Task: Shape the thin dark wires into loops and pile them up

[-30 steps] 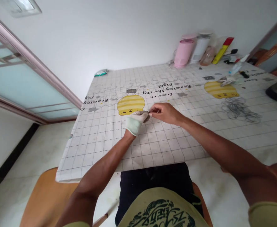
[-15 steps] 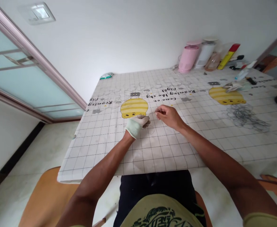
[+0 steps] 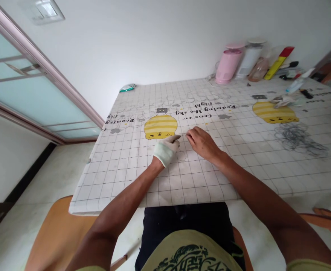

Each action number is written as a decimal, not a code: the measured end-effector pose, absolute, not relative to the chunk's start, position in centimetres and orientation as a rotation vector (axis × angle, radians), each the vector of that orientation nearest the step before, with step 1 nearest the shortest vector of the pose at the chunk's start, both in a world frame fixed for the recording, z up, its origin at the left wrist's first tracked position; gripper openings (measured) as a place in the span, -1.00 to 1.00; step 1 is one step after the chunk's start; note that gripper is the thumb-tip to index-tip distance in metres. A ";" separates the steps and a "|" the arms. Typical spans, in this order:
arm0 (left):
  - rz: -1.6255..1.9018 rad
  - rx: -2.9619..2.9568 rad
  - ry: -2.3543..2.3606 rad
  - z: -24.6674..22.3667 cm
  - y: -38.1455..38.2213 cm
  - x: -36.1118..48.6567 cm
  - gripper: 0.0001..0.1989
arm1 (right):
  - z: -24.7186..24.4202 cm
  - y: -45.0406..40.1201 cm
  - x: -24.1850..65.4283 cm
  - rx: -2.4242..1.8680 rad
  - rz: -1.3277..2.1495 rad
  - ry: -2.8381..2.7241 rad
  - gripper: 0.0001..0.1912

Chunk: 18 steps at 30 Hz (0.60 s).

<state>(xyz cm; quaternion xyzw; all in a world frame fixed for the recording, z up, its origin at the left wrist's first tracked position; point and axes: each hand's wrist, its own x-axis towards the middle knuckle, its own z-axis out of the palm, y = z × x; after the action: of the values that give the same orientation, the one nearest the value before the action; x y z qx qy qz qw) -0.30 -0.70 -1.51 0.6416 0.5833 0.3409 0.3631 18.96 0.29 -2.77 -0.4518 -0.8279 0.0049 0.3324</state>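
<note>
My left hand (image 3: 167, 147), in a pale glove, is over the table just below the printed yellow bear balloon. Its index finger points toward my right hand, and the other fingers are curled in; anything between them is too small to make out. My bare right hand (image 3: 199, 141) is a short gap to the right, its thumb and fingers pinched together on something I cannot make out. A faint loop of thin thread (image 3: 183, 156) lies on the cloth beside the glove. Farther right is a tangled heap of dark thread (image 3: 301, 140).
The checked tablecloth (image 3: 120, 180) covers the table. At the back stand a pink cylinder (image 3: 229, 66), a white cylinder (image 3: 248, 60), a bottle (image 3: 258, 70) and a yellow-red box (image 3: 279, 63). A crumpled glove (image 3: 286, 101) lies at right; a green packet (image 3: 128, 88) is at the back left.
My left index finger has stretched out toward my right hand. My right hand has turned slightly, fingers still pinched. The view has shifted slightly.
</note>
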 end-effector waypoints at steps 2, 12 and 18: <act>0.875 1.661 1.498 -1.7 -0.7 -0.2 -0.59 | -2.8 0.2 18.9 -1.172 -0.018 -2.150 -0.80; 0.804 1.638 1.505 -2.3 -1.8 0.7 -0.55 | -2.7 0.4 18.5 -1.129 -0.175 -2.265 -0.64; 0.766 1.660 1.498 -1.8 -1.7 0.7 -0.56 | -2.5 1.1 19.0 -1.010 -0.049 -2.250 -0.73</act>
<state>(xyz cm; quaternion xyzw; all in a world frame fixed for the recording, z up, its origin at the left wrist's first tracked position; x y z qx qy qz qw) 0.74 -1.71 -1.82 0.6499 0.5864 0.2998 0.3794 18.98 1.08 -2.52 -0.3863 -0.8608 -0.0187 0.3308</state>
